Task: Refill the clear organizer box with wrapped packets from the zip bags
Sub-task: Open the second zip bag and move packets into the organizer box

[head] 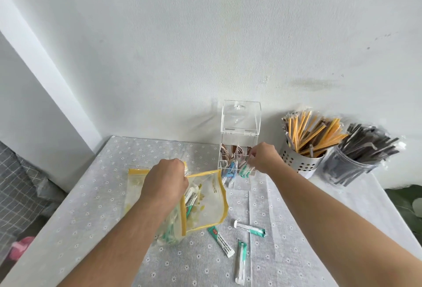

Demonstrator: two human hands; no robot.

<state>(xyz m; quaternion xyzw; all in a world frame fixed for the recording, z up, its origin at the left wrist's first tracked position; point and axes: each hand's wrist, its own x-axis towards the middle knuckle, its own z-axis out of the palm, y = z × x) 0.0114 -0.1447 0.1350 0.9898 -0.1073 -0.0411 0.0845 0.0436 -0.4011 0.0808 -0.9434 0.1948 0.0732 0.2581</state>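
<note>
While the left hand [167,178] pinches the upper edge of the yellow-trimmed zip bag [206,202] with closed fingers, it holds the bag lifted and tilted off the tablecloth [96,195], presumably so the mouth stays open and the remaining packets are reachable; several green-and-white packets show through the clear film below the hand

The right hand [265,157] is at the far right of the clear organizer box [237,149], fingers closed on a small bunch of teal packets [245,169] that it sets upright into the near right compartment; the grip at the top ends probably keeps them aligned as they drop between the dividers

The box stands just far of the bag, between both hands, its hinged lid [241,116] raised against the wall to leave the compartments accessible. Blue packets fill the near left compartment and brown ones the far row

Three loose packets [239,245] lie on the cloth near the person, below the bag and well apart from both hands

A perforated white cup [299,161] of orange sticks and a clear jar [344,168] of dark sticks stand to the right of the box
</note>
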